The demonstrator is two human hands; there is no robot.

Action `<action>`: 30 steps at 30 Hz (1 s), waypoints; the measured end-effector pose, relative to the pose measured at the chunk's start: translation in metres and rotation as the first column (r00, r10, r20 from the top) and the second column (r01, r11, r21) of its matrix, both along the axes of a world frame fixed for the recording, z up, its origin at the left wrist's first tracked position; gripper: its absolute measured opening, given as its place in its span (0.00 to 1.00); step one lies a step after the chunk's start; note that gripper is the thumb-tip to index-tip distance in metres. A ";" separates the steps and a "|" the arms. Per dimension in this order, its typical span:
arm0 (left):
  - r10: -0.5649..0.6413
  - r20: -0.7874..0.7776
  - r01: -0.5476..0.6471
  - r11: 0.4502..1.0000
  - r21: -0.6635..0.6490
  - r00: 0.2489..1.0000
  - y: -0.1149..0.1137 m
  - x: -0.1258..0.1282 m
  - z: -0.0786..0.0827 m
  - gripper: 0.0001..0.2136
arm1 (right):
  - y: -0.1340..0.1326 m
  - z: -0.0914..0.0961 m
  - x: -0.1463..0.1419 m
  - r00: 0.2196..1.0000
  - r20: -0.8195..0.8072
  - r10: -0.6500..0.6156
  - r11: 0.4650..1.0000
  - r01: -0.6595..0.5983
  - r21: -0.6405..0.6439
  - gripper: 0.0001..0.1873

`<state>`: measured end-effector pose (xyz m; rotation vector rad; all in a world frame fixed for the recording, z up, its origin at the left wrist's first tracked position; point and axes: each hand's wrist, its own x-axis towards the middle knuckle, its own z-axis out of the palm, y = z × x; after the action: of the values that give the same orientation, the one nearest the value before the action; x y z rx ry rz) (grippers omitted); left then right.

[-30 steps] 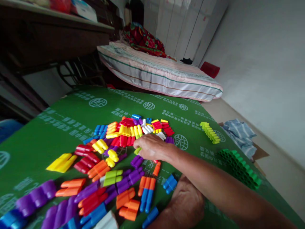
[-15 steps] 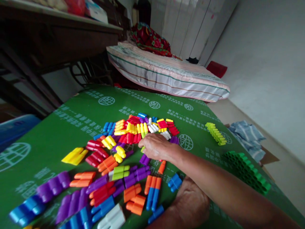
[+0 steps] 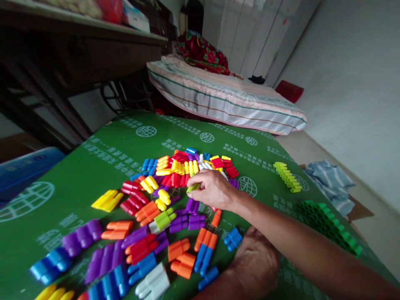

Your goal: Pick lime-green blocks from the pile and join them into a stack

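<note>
My right hand (image 3: 212, 187) reaches in from the right over the pile, thumb and fingers pinched on a lime-green bullet-shaped building block (image 3: 193, 188). Below it my left hand (image 3: 254, 260) rests low over the green table, partly behind my right forearm; its fingers are hidden. A blue block (image 3: 233, 239) lies just left of the left hand. Around the right hand are red blocks (image 3: 176, 180), purple blocks (image 3: 192, 206) and white blocks (image 3: 205, 166). Nearer to me lie an orange-and-blue pair (image 3: 205, 250), a grey block (image 3: 153, 283) and a lime-and-white piece (image 3: 163, 219).
To the right stand a joined lime-green row (image 3: 287, 177) and a larger green honeycomb assembly (image 3: 329, 227). Several loose blocks spread left across the green table (image 3: 125, 141). Beyond are a bed (image 3: 225, 96), a dark wooden desk (image 3: 78, 46) and a striped cloth (image 3: 328, 183).
The lime-green block in my right hand now shows more clearly between its fingers, lifted slightly. A purple block near the hand has shifted. The whole view has moved slightly to the left.
</note>
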<state>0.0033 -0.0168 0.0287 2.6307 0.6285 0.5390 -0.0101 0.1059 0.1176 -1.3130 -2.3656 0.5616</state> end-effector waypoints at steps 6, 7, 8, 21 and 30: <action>-0.020 0.013 0.021 0.995 -0.100 1.000 0.008 -0.006 0.011 0.16 | -0.021 0.009 0.042 0.982 -0.157 -0.105 0.994 0.107 0.001 0.05; -0.010 0.015 0.011 0.992 -0.125 1.000 0.008 -0.006 0.012 0.14 | -0.027 0.010 0.050 0.976 -0.174 -0.132 0.991 0.132 -0.011 0.05; 0.000 0.015 0.002 0.991 -0.137 1.000 0.008 -0.006 0.012 0.13 | -0.033 0.010 0.057 0.970 -0.192 -0.146 0.989 0.141 -0.040 0.05; -0.021 -0.269 0.017 1.000 -0.018 0.963 0.001 -0.001 0.016 0.11 | -0.070 0.002 0.061 0.945 -0.283 -0.166 0.983 0.182 0.032 0.06; 0.271 0.364 -0.007 0.810 -0.587 0.891 0.007 -0.007 0.018 0.07 | -0.110 0.004 0.122 0.850 -0.373 -0.371 0.879 0.451 0.153 0.06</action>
<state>-0.0032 -0.0103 0.0467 1.8207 0.7101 0.8053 0.1115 -0.0042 0.1220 -1.4309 -1.7399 0.3249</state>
